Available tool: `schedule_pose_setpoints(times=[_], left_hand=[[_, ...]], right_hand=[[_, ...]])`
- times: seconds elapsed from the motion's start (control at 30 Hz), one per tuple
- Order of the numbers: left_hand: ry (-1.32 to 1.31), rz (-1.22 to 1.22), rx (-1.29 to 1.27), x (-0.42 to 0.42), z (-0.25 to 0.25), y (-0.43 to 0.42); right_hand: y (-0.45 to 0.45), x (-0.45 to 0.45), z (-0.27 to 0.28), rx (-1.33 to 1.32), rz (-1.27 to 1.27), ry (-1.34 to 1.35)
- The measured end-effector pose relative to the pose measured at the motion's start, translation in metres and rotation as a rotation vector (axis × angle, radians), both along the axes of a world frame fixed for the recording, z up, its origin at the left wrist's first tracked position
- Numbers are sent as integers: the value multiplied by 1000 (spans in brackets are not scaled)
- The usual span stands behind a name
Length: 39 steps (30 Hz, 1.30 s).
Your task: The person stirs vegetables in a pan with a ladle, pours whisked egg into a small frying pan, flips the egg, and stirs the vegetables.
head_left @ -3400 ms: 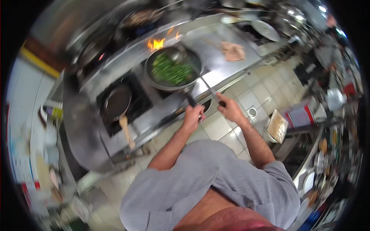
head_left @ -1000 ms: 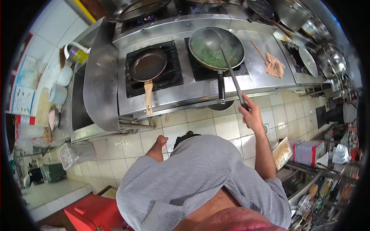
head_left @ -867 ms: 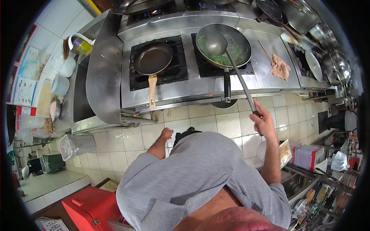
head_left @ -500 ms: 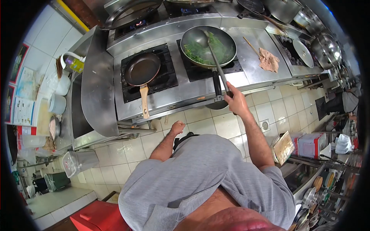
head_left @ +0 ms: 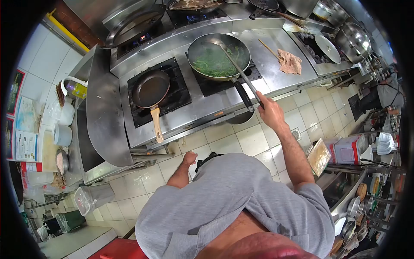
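Note:
My right hand (head_left: 271,114) is closed round the end of a long metal ladle (head_left: 242,72). The ladle's head rests inside a dark wok (head_left: 198,48), near its far side. Chopped leafy greens (head_left: 214,64) lie in the wok, with faint steam above them. The wok's black handle (head_left: 243,94) points towards me, just left of my right hand, and is not held. Low by my waist, my left hand (head_left: 189,159) is curled into a fist, apart from the stove, with nothing visible in it.
A frying pan (head_left: 151,89) with a wooden handle sits on the left burner. Right of the wok lie a crumpled cloth (head_left: 289,62) and a thin stick (head_left: 268,48). More pans (head_left: 137,26) stand on lit back burners. A person (head_left: 388,93) is at far right.
The ladle's head has moved to the far left part of the wok, and the greens now lie nearer me. The view has shifted slightly. My left hand stays low and closed.

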<state>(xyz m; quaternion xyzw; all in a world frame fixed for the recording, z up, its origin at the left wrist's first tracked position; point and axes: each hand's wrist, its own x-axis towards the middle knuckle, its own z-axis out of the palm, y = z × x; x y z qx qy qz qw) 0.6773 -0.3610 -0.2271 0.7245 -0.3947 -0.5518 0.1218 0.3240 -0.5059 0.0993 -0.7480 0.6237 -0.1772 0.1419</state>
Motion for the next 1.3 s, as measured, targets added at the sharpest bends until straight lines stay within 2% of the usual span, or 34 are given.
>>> schedule_pose_setpoints(times=[0.03,0.1,0.17,0.23,0.3,0.4,0.5,0.53,0.57,0.67,0.77,0.87,0.97,1.03,1.1,1.17,1.3], left_hand=[[39,35,-55,-2,3,-1],[76,53,-28,-8,8,-8],[118,205,-37,-16,15,-10],[98,184,26,-17,8,-10],[124,164,30,-20,4,-7],[65,69,0,-12,-18,-6],[19,-43,36,-3,-20,-10],[38,-82,76,-2,-19,-16],[38,-81,76,-3,-14,-18],[80,35,28,-9,5,-30],[103,138,-27,-14,3,-25],[124,152,-1,-12,1,-16],[117,152,30,-5,-1,-1],[9,-72,5,5,-18,3],[-21,-125,-8,10,-24,5],[18,-41,42,11,-23,4],[64,-62,58,4,-16,-15]], right_hand=[[9,-1,3,15,-14,99],[22,-4,-7,-4,-30,69],[36,-7,-8,-26,-44,36],[52,-7,25,280,-109,-334],[58,-9,45,288,-94,-332],[53,-18,43,267,16,-296],[3,-16,15,257,95,-241],[-15,-14,4,100,92,-96],[-22,-12,-1,-55,87,49],[-15,7,12,-14,29,186],[15,-3,12,42,29,70],[49,-29,36,99,78,71],[75,-49,91,175,65,106],[80,-56,117,186,51,209],[75,-51,113,148,58,259],[61,-41,98,85,67,331],[0,-17,28,-31,32,343]])
